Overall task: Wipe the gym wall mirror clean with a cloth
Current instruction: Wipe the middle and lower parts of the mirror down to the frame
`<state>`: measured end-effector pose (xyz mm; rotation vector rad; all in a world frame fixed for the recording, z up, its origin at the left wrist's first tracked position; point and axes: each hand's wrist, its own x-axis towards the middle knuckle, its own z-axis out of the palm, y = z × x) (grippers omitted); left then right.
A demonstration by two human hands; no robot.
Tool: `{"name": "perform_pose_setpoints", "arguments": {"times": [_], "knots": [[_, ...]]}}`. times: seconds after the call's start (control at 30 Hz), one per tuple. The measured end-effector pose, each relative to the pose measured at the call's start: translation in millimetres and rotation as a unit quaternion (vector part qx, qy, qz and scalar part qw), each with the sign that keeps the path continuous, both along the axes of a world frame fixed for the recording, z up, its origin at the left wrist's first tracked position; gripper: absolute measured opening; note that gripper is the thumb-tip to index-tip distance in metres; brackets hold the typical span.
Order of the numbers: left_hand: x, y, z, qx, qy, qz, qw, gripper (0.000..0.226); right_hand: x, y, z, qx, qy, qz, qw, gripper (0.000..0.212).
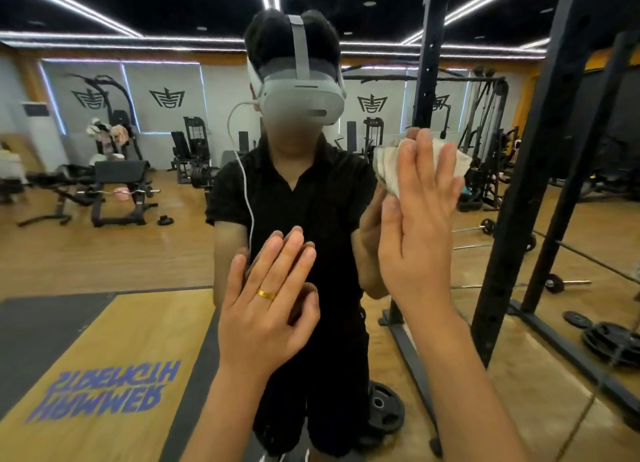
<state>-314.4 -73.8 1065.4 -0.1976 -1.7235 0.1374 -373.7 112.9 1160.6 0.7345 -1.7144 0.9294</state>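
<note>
cloth (387,165) up at the right, flattened on the mirror (138,253), pinned under the right hand (419,226). showed no curl in that hand: fingers straight and splayed, palm pressing, nothing pinched. set the left hand (270,298) lower on the glass, fingers straight, tips meeting their reflection, holding nothing, gold ring (266,293) on show. judged the cloth soft, limp and light, likely to bunch or skid under the palm; best worked with a broad flat press over its middle, or taken by a folded edge to shift it. judged the mirror hard, slick and breakable, so deserving even pressure. could not gauge the amount of cloth hidden behind the palm; saw only crumpled edges poking out left and right. could not tell damp from dry, nor pick out any smears. glimpsed a black rack (540,184) close on the right, cut off at the top.
</note>
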Motion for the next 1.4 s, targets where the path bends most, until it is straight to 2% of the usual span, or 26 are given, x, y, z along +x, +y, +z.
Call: {"name": "perform_pose_setpoints", "arguments": {"times": [0.1, 0.2, 0.43, 0.7, 0.9, 1.17, 1.4], "knots": [[0, 7, 1, 0.052, 0.006, -0.041, 0.998, 0.047, 15, -15, -29, -0.036, -0.048, 0.028, 0.998, 0.057], [1, 8, 1, 0.073, 0.014, -0.061, 0.995, 0.045, 22, -23, -61, -0.025, -0.058, 0.021, 0.998, 0.057], [-1, 10, 3, 0.082, 0.023, -0.059, 0.995, 0.045, 19, -26, -15, -0.045, -0.054, 0.062, 0.996, 0.055], [3, 9, 7, 0.124, 0.013, -0.069, 0.990, 0.047, 20, -27, -69, 0.008, -0.030, 0.047, 0.998, 0.055], [4, 11, 10, 0.129, -0.003, -0.064, 0.990, 0.049, 20, -33, -19, -0.022, -0.037, 0.078, 0.996, 0.054], [5, 11, 7, 0.117, 0.010, -0.037, 0.992, 0.048, 21, -14, -80, 0.034, -0.042, 0.067, 0.996, 0.060], [4, 14, 2, 0.128, 0.012, -0.035, 0.991, 0.047, 19, -34, -24, -0.029, -0.021, 0.082, 0.996, 0.056]]}}
